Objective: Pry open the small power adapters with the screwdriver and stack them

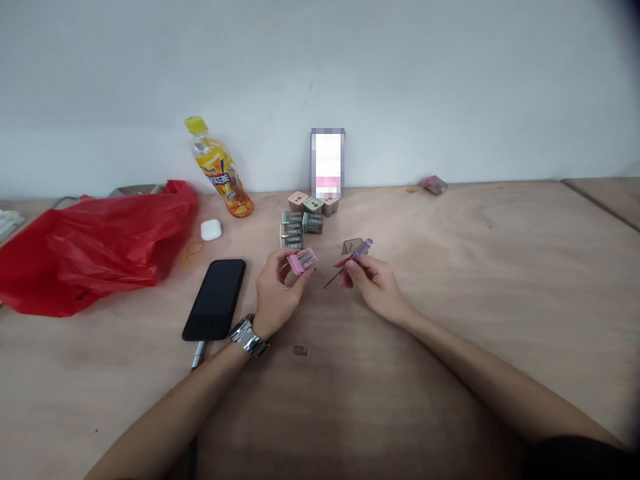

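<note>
Between thumb and fingers, my left hand (pixel 278 291) holds a pink pencil sharpener (pixel 303 261) with its two metal blades facing up. My right hand (pixel 374 283) grips a small screwdriver by its purple handle (pixel 361 249); the thin shaft points down and left, apart from the sharpener. Just behind the right hand lies a clear dark container (pixel 351 246). Several sharpeners with smoky containers stand grouped behind the left hand, among them a green one (pixel 313 223) and a pink one (pixel 298 200).
A lit phone (pixel 327 163) leans on the wall. At left are a bottle (pixel 220 167), a red plastic bag (pixel 110 247), a white case (pixel 211 230), yellow bands (pixel 192 252) and a black phone (pixel 215 300) with a cable. A pink-and-dark piece (pixel 434 185) lies back right.
</note>
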The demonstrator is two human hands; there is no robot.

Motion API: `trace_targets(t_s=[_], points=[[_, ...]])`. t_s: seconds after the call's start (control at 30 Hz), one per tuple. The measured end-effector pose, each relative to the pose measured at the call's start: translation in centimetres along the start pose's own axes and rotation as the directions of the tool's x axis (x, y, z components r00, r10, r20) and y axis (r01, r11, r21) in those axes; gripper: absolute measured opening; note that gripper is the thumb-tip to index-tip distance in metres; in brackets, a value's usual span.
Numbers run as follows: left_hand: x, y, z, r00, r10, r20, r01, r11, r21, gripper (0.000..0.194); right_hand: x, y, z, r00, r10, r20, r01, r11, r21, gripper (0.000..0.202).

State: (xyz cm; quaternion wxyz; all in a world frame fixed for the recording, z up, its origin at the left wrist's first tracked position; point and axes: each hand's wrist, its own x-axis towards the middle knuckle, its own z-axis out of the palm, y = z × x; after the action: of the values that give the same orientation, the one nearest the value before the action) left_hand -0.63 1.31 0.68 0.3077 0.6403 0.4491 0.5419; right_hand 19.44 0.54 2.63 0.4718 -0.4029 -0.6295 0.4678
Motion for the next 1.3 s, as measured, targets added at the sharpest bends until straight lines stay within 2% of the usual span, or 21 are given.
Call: trace_targets(t_s=[0.1, 0.23, 0.5, 0.83, 0.97, 1.13, 1.3], points=[[0.0, -0.1, 0.0, 1.0, 0.001, 0.0, -0.001, 1.0, 0.001, 0.038, 0.9, 1.2, 0.8, 0.997, -0.012, -0.08, 0.014, 0.999, 0.029, 0.031], [0.0, -0.1, 0.0, 1.0, -0.003, -0.001, 0.003, 1.0, 0.012, 0.038, 1.4, 2.5, 1.2, 0.993, 0.038, -0.109, -0.037, 0.999, 0.019, 0.03], [0.0, -0.2, 0.0, 1.0, -0.003, 0.009, 0.002, 1.0, 0.011, 0.039, 1.5, 2.5, 1.1, 0.998, 0.036, -0.052, -0.04, 0.997, -0.064, 0.034], [0.0, -0.1, 0.0, 1.0, 0.002, 0.011, -0.003, 1.0, 0.026, 0.038, 1.5, 2.7, 1.2, 0.997, 0.052, -0.055, -0.053, 0.999, -0.014, 0.034], [0.0, -0.2, 0.0, 1.0, -0.009, 0.016, 0.008, 0.999, 0.037, 0.039, 1.0, 2.1, 1.1, 0.991, 0.037, -0.132, -0.031, 0.998, 0.048, 0.032], [0.0, -0.3, -0.1, 0.998, -0.012, 0.067, 0.004, 0.993, 0.115, 0.04, 0.2, 0.0, 0.5, 0.965, -0.048, -0.258, 0.073, 0.993, 0.09, 0.028], [0.0, 0.2, -0.2, 0.984, 0.087, 0.157, -0.128, 0.953, 0.273, 0.042, 0.1, -0.6, 0.0, 0.966, -0.091, -0.243, 0.125, 0.984, 0.127, 0.021]])
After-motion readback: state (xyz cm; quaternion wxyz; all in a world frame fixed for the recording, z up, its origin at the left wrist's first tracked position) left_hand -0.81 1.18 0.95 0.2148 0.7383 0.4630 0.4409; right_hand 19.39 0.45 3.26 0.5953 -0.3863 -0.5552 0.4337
